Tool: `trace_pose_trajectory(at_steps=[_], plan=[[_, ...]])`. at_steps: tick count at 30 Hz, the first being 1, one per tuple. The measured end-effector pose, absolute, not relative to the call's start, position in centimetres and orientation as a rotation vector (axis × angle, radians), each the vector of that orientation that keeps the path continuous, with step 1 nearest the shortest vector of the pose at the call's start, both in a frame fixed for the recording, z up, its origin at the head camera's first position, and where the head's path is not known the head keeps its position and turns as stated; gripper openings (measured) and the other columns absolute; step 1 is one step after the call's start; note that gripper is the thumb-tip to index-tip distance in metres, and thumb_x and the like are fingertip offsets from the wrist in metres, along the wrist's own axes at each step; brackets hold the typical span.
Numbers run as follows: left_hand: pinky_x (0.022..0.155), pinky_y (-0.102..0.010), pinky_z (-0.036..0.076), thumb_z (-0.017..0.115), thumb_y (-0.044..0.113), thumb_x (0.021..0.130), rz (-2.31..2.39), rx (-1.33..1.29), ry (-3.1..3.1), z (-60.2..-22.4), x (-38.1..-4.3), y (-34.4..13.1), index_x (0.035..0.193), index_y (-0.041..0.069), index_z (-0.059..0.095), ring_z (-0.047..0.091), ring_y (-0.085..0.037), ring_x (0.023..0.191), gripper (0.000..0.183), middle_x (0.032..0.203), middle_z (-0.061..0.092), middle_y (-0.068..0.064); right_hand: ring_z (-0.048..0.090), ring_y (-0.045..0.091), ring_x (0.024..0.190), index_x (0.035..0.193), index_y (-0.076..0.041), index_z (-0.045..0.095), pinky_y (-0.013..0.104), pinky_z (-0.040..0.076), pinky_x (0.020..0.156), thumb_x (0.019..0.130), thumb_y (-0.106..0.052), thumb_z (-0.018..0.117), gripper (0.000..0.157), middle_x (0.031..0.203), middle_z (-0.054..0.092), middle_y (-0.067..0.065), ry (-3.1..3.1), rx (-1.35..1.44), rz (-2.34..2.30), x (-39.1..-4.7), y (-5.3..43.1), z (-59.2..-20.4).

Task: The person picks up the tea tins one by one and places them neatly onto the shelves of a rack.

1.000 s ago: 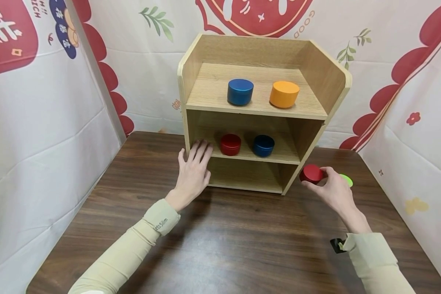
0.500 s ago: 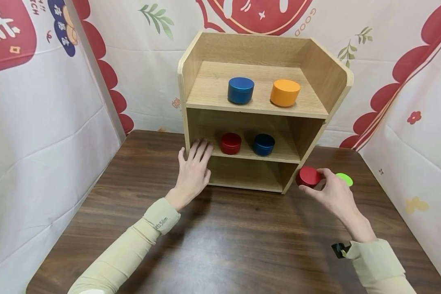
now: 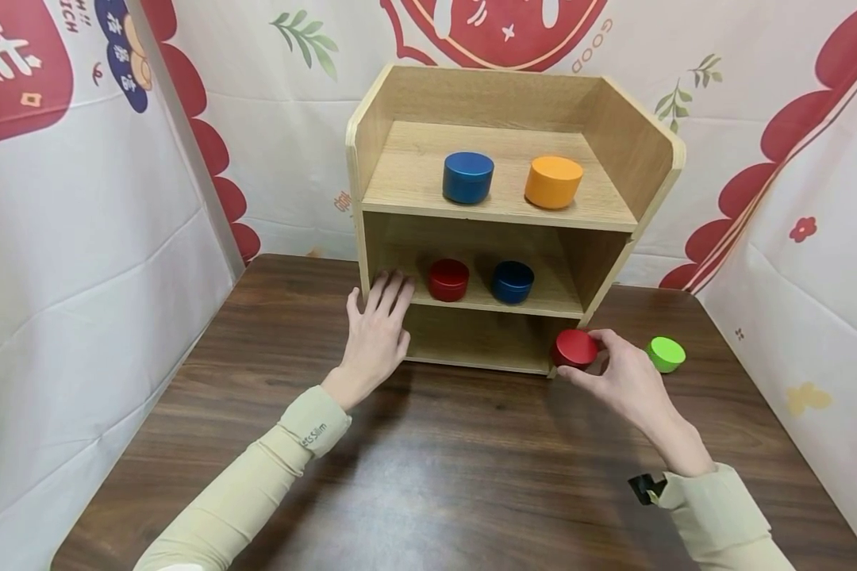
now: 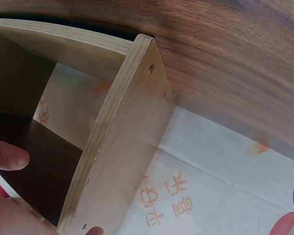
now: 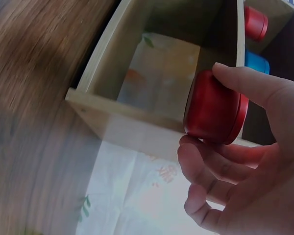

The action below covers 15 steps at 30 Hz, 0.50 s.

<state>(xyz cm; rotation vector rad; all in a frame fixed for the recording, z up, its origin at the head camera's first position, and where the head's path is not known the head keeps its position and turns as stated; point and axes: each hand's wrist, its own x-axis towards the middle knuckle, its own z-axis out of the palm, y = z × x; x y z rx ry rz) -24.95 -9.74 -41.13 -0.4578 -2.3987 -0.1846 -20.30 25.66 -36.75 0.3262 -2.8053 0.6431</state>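
My right hand (image 3: 632, 381) pinches a round red tin (image 3: 574, 349) between thumb and fingers, in front of the right side of a wooden shelf (image 3: 500, 222). In the right wrist view the red tin (image 5: 215, 107) overlaps the opening of the lowest compartment. My left hand (image 3: 374, 337) rests with spread, straight fingers at the shelf's left edge, by the middle board. Another red tin (image 3: 448, 280) and a dark blue tin (image 3: 512, 282) stand on the middle board. Up on the top board are a blue tin (image 3: 467, 178) and an orange tin (image 3: 553, 182).
A bright green tin (image 3: 665, 354) stands on the dark wooden table (image 3: 428, 460) to the right of my right hand. Printed white cloth (image 3: 286, 159) hangs behind the shelf and along both sides of the table.
My right hand has carried the red tin leftward, from beside the shelf to in front of its right edge. More of the green tin now shows. The left hand stays in place.
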Motion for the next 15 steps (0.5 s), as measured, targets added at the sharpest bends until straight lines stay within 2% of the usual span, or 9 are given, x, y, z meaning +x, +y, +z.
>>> trace_pose_trajectory(at_steps=[9,15], plan=[[0.104,-0.066,0.026,0.064,0.012,0.077,-0.191,-0.458,-2.394,-41.1,-24.9,-9.8,0.146,0.014,0.038,0.031,-0.028,0.142,0.074,0.151,0.039,-0.008,0.056,0.019,0.07,0.117,0.0,0.058,0.03,0.043,0.058,0.074,-0.036,0.08,0.059,0.084,0.066,0.013,-2.804,0.353,0.67,-20.8,23.0,-37.3],[0.104,-0.066,0.026,0.068,0.012,0.076,-0.188,-0.456,-2.391,-41.1,-24.9,-9.7,0.146,0.014,0.039,0.032,-0.029,0.142,0.076,0.151,0.039,-0.008,0.058,0.023,0.075,0.12,0.0,0.057,0.032,0.045,0.062,0.074,-0.036,0.08,0.062,0.095,0.067,0.015,-2.815,0.388,0.702,-21.5,21.4,-38.0]])
